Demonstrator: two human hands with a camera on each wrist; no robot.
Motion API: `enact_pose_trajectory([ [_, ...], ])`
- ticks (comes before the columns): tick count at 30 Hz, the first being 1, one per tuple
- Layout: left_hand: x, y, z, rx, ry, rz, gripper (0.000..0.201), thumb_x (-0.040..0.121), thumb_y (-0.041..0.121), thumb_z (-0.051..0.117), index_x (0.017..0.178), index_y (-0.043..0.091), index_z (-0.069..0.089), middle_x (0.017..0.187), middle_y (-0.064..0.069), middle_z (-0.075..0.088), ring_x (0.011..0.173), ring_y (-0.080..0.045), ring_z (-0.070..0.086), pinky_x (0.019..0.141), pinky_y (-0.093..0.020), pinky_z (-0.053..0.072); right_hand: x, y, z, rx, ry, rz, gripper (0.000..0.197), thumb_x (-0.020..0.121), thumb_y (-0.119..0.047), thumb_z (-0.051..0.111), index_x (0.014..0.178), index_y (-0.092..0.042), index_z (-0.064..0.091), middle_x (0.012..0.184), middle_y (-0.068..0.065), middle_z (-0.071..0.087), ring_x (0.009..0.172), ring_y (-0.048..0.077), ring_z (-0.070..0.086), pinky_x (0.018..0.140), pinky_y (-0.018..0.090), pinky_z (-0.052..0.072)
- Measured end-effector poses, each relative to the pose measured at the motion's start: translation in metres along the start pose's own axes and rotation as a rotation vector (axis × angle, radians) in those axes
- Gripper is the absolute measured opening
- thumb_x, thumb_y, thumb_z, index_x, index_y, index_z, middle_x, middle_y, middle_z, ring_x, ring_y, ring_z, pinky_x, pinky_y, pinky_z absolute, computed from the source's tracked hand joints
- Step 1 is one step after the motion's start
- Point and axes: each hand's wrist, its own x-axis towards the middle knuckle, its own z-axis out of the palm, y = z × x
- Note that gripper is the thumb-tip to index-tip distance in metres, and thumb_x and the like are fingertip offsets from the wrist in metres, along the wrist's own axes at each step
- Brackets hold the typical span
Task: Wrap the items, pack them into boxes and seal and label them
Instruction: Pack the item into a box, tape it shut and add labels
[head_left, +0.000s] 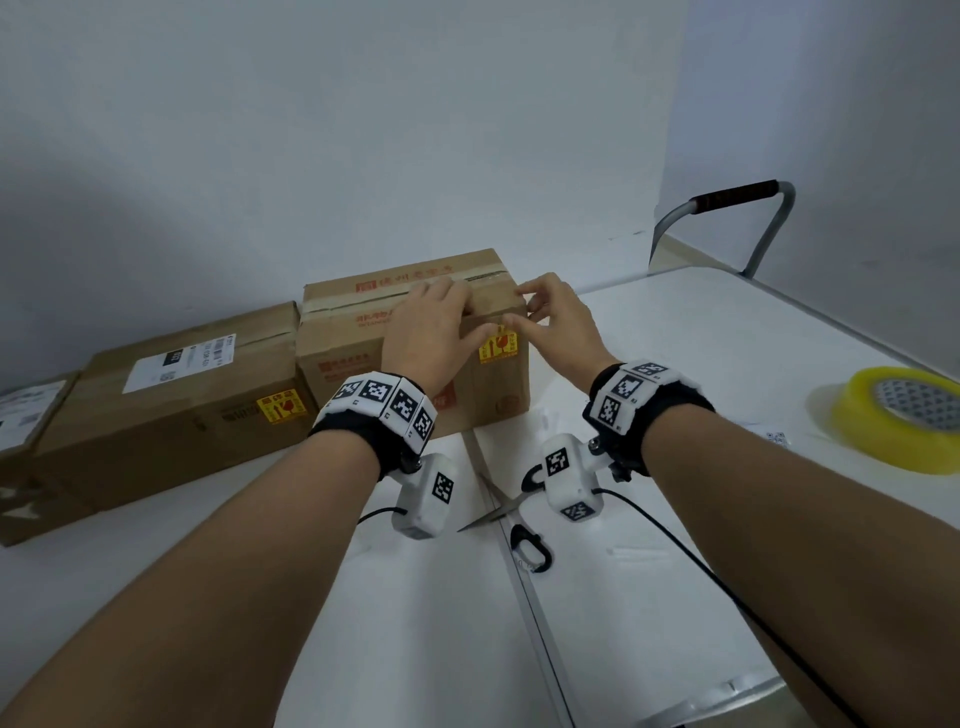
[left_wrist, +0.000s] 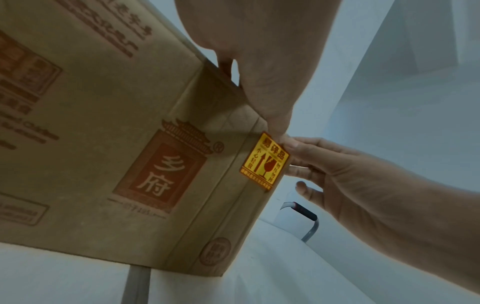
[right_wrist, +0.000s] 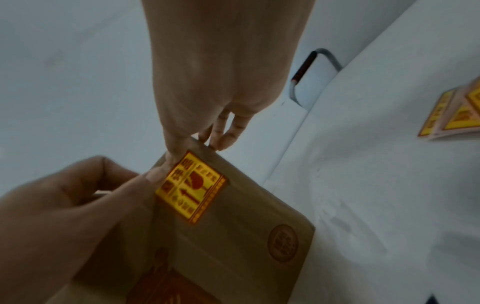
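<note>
Head view, near to far. Scissors (head_left: 511, 512) are lying on the white table (head_left: 675, 597), blades apart. A tape roll (head_left: 901, 418) is sitting at the right edge. The cardboard box (head_left: 363, 358) is standing behind the scissors, taped along the top, with a yellow fragile sticker (head_left: 497, 349) on its near face. The left hand (head_left: 431, 338) is lying flat over the top edge, thumb touching the sticker. The right hand (head_left: 558, 325) is touching the box's right corner, fingers loosely spread, thumb at the sticker. A second box (head_left: 171, 415) is standing just beside it on the left.

We see a taped-shut brown cardboard box (head_left: 415, 353) standing upright on the table, a yellow fragile sticker (head_left: 498, 349) stuck near its front upper right corner.
</note>
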Motion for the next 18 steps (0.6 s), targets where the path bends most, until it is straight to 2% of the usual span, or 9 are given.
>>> enact_pose_trajectory([
  [2, 0.005, 0.002, 0.003, 0.078, -0.014, 0.025, 0.045, 0.086, 0.057, 0.061, 0.112, 0.02, 0.06, 0.105, 0.0, 0.056, 0.101, -0.022, 0.048, 0.084, -0.037, 0.045, 0.002, 0.006, -0.006, 0.091, -0.011, 0.048, 0.045, 0.081, -0.027, 0.077, 0.116, -0.014, 0.052, 0.1, 0.003, 0.059, 0.09, 0.013, 0.06, 0.067, 0.006, 0.043],
  [4, 0.011, 0.001, 0.004, 0.136, -0.037, 0.069, 0.053, 0.086, 0.059, 0.059, 0.126, 0.024, 0.059, 0.106, -0.002, 0.053, 0.102, -0.022, 0.047, 0.083, -0.036, 0.044, 0.006, 0.01, -0.007, 0.09, -0.048, 0.049, 0.044, 0.08, -0.026, 0.079, 0.114, -0.014, 0.054, 0.096, -0.001, 0.06, 0.087, 0.011, 0.059, 0.066, 0.006, 0.043],
  [8, 0.012, -0.005, 0.007, 0.045, -0.053, 0.127, 0.049, 0.085, 0.053, 0.064, 0.125, 0.023, 0.06, 0.108, -0.003, 0.05, 0.102, -0.02, 0.048, 0.077, -0.035, 0.046, 0.015, 0.014, -0.006, 0.067, -0.086, 0.018, 0.043, 0.077, -0.021, 0.081, 0.108, -0.011, 0.052, 0.096, 0.001, 0.06, 0.084, 0.011, 0.056, 0.067, 0.007, 0.042],
  [11, 0.013, -0.005, 0.01, 0.021, -0.101, 0.154, 0.05, 0.086, 0.051, 0.063, 0.125, 0.022, 0.056, 0.118, 0.001, 0.052, 0.109, -0.02, 0.048, 0.085, -0.033, 0.044, 0.015, 0.022, -0.006, -0.005, -0.165, 0.005, 0.045, 0.078, -0.018, 0.08, 0.108, -0.008, 0.049, 0.099, 0.006, 0.061, 0.088, 0.015, 0.057, 0.068, 0.009, 0.042],
  [14, 0.015, -0.004, 0.009, 0.078, -0.125, 0.172, 0.052, 0.084, 0.052, 0.066, 0.125, 0.023, 0.053, 0.116, 0.0, 0.051, 0.108, -0.021, 0.047, 0.084, -0.035, 0.043, 0.009, 0.034, -0.002, -0.06, -0.211, 0.027, 0.043, 0.078, -0.017, 0.08, 0.106, -0.006, 0.05, 0.099, 0.009, 0.062, 0.089, 0.019, 0.059, 0.066, 0.009, 0.042],
  [18, 0.013, -0.001, 0.014, 0.255, -0.14, 0.191, 0.062, 0.078, 0.061, 0.066, 0.123, 0.023, 0.046, 0.12, -0.001, 0.048, 0.109, -0.022, 0.046, 0.084, -0.036, 0.046, 0.006, 0.039, 0.002, -0.031, -0.174, 0.066, 0.042, 0.077, -0.018, 0.081, 0.104, -0.004, 0.053, 0.095, 0.006, 0.061, 0.081, 0.013, 0.055, 0.063, 0.006, 0.042],
])
